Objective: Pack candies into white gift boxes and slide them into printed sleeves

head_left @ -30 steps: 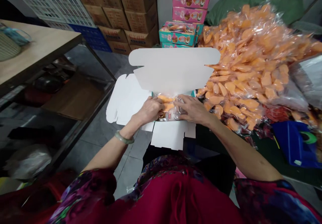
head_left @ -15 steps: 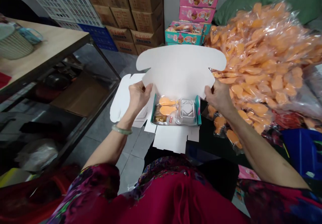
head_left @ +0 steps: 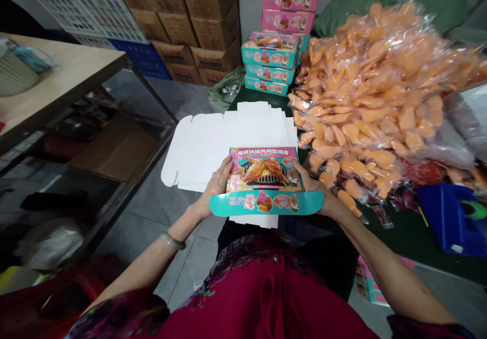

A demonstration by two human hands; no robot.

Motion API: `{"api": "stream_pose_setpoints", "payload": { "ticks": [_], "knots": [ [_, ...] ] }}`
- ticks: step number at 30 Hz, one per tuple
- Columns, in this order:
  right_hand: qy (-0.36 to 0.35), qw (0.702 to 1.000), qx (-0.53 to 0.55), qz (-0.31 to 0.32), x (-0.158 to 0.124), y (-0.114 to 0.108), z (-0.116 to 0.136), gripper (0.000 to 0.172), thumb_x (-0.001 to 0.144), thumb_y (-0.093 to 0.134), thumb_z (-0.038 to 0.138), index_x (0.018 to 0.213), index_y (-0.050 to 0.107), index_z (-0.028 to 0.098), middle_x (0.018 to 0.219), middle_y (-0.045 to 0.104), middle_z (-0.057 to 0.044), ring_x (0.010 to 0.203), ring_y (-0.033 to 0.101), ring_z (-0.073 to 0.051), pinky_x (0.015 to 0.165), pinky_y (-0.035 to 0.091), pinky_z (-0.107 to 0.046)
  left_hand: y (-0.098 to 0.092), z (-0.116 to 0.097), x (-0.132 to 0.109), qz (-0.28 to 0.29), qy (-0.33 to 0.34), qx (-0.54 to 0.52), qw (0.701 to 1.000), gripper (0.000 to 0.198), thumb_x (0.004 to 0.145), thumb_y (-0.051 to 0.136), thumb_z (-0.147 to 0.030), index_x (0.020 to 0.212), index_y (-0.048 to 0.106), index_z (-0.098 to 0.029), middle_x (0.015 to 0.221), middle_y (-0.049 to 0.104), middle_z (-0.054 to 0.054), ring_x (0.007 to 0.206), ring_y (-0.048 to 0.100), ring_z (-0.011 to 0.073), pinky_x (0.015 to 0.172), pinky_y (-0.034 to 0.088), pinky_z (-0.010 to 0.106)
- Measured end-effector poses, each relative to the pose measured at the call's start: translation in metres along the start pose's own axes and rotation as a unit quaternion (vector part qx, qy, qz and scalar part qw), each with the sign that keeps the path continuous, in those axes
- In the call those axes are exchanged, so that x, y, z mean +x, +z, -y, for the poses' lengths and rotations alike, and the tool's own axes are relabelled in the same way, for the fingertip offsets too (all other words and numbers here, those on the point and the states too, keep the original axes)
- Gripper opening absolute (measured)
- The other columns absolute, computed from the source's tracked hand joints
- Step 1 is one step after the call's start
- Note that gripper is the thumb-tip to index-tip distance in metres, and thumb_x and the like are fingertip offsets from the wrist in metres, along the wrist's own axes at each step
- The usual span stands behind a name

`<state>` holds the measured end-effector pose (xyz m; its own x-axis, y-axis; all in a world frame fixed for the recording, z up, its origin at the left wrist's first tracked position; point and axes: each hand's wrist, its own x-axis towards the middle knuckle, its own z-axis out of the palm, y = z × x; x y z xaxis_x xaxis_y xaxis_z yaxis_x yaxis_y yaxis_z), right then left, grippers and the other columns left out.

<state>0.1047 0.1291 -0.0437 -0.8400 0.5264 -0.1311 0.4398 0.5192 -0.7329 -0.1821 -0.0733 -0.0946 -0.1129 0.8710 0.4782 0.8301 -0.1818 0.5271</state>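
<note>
A printed candy box point(head_left: 264, 174) in teal and pink lies before me on a stack of flat white box blanks point(head_left: 258, 123). Its lid is folded down over the contents, and the teal front flap point(head_left: 266, 203) sticks out toward me. My left hand point(head_left: 217, 184) presses along the box's left side, fingers closed against it. On the right side my right hand point(head_left: 314, 187) grips the box in the same way, partly covered by the flap. What was inside the box is now hidden by the lid.
Heaped on the right are bagged orange drumstick-shaped pieces point(head_left: 365, 90). Finished boxes point(head_left: 270, 57) are stacked at the back. A blue plastic bin point(head_left: 445, 222) sits at the right, a wooden table point(head_left: 76, 70) stands left, and brown cartons point(head_left: 213, 29) line the wall.
The raised white lid has come down toward me over the box, so its printed face now shows. Both hands have moved from the lid's edges down to the box's sides.
</note>
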Motion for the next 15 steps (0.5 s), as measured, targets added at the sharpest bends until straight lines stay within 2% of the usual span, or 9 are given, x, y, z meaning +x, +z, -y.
{"api": "stream_pose_setpoints", "payload": {
  "ticks": [2, 4, 5, 7, 9, 10, 11, 13, 15],
  "knots": [
    [-0.008, 0.999, 0.043, 0.028, 0.002, -0.011, 0.01, 0.119, 0.069, 0.085, 0.05, 0.166, 0.019, 0.029, 0.144, 0.062, -0.012, 0.125, 0.064, -0.037, 0.1, 0.056, -0.053, -0.003, -0.011, 0.002, -0.05, 0.025, 0.001, 0.998, 0.092, 0.086, 0.072, -0.051, 0.16, 0.021, -0.031, 0.158, 0.036, 0.02, 0.144, 0.044, 0.0382, 0.11, 0.047, 0.059],
    [-0.048, 0.995, 0.067, 0.047, 0.006, -0.029, 0.025, 0.116, 0.066, 0.087, 0.047, 0.163, 0.026, 0.029, 0.147, 0.059, -0.011, 0.129, 0.062, -0.036, 0.103, 0.055, -0.05, -0.016, -0.026, 0.014, -0.1, 0.012, -0.01, 0.995, 0.086, 0.081, 0.072, -0.062, 0.152, 0.038, -0.026, 0.147, 0.051, 0.018, 0.134, 0.055, 0.0355, 0.104, 0.053, 0.054],
    [-0.073, 0.994, 0.071, 0.047, 0.01, -0.039, 0.033, 0.112, 0.064, 0.089, 0.046, 0.16, 0.034, 0.029, 0.146, 0.059, -0.01, 0.13, 0.061, -0.035, 0.104, 0.055, -0.049, -0.025, -0.034, 0.023, -0.133, -0.017, -0.02, 0.991, 0.078, 0.081, 0.07, -0.066, 0.143, 0.049, -0.022, 0.136, 0.06, 0.016, 0.125, 0.061, 0.0331, 0.099, 0.056, 0.05],
    [-0.106, 0.991, 0.08, 0.027, 0.019, -0.055, 0.045, 0.098, 0.061, 0.091, 0.046, 0.148, 0.05, 0.028, 0.137, 0.065, -0.01, 0.123, 0.064, -0.034, 0.099, 0.058, -0.047, -0.039, -0.045, 0.047, -0.206, -0.104, -0.054, 0.971, 0.056, 0.085, 0.065, -0.067, 0.111, 0.067, -0.018, 0.1, 0.071, 0.009, 0.097, 0.069, 0.0254, 0.082, 0.059, 0.039],
    [-0.107, 0.989, 0.104, -0.002, 0.031, -0.062, 0.051, 0.077, 0.064, 0.089, 0.049, 0.132, 0.063, 0.024, 0.116, 0.072, -0.01, 0.102, 0.07, -0.029, 0.085, 0.062, -0.044, -0.045, -0.047, 0.072, -0.272, -0.203, -0.122, 0.933, 0.049, 0.087, 0.061, -0.066, 0.075, 0.062, -0.018, 0.065, 0.058, 0.002, 0.066, 0.061, 0.0172, 0.06, 0.051, 0.03],
    [-0.103, 0.987, 0.119, -0.015, 0.037, -0.062, 0.052, 0.068, 0.066, 0.087, 0.051, 0.124, 0.066, 0.022, 0.105, 0.073, -0.009, 0.091, 0.071, -0.027, 0.077, 0.063, -0.042, -0.043, -0.046, 0.083, -0.296, -0.245, -0.168, 0.908, 0.053, 0.087, 0.059, -0.068, 0.066, 0.056, -0.019, 0.057, 0.05, -0.001, 0.058, 0.055, 0.0149, 0.053, 0.046, 0.028],
    [-0.102, 0.985, 0.137, -0.027, 0.042, -0.06, 0.052, 0.061, 0.068, 0.085, 0.052, 0.117, 0.068, 0.02, 0.097, 0.073, -0.008, 0.083, 0.07, -0.024, 0.071, 0.062, -0.04, -0.04, -0.043, 0.091, -0.309, -0.273, -0.219, 0.884, 0.056, 0.086, 0.057, -0.071, 0.063, 0.052, -0.02, 0.055, 0.047, -0.002, 0.055, 0.051, 0.014, 0.051, 0.043, 0.028],
    [-0.111, 0.977, 0.177, -0.051, 0.049, -0.051, 0.048, 0.053, 0.07, 0.082, 0.054, 0.108, 0.069, 0.019, 0.092, 0.073, -0.007, 0.077, 0.069, -0.021, 0.065, 0.061, -0.037, -0.029, -0.037, 0.101, -0.327, -0.277, -0.295, 0.854, 0.06, 0.085, 0.05, -0.077, 0.068, 0.056, -0.02, 0.062, 0.055, 0.001, 0.06, 0.056, 0.0152, 0.056, 0.047, 0.029],
    [-0.124, 0.971, 0.188, -0.076, 0.05, -0.045, 0.044, 0.05, 0.07, 0.081, 0.053, 0.105, 0.069, 0.019, 0.092, 0.074, -0.006, 0.077, 0.069, -0.021, 0.064, 0.06, -0.035, -0.018, -0.033, 0.1, -0.33, -0.24, -0.29, 0.866, 0.061, 0.082, 0.053, -0.079, 0.078, 0.061, -0.019, 0.074, 0.063, 0.004, 0.072, 0.06, 0.0173, 0.066, 0.051, 0.031]
  ]
}}
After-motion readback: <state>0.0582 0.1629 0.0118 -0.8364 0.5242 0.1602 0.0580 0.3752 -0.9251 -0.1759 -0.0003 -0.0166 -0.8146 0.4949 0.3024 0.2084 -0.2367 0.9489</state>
